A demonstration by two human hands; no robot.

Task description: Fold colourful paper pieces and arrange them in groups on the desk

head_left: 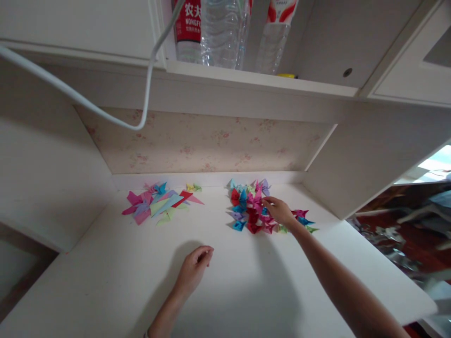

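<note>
My right hand reaches over a cluster of folded paper cranes on the white desk. Its fingertips are pinched at the edge of a bright pink paper crane. Around it sit several more cranes, among them a dark red crane, a blue crane and a purple crane. Beyond my right wrist lie a few others, partly hidden by the arm, such as a blue one. My left hand is held nearer to me with its fingers curled closed, and nothing shows in it.
At the back left lies a pile of flatter folded paper pieces, with a small yellow-green piece beside it. Overhead, a shelf holds plastic bottles. A white cable hangs across the upper left.
</note>
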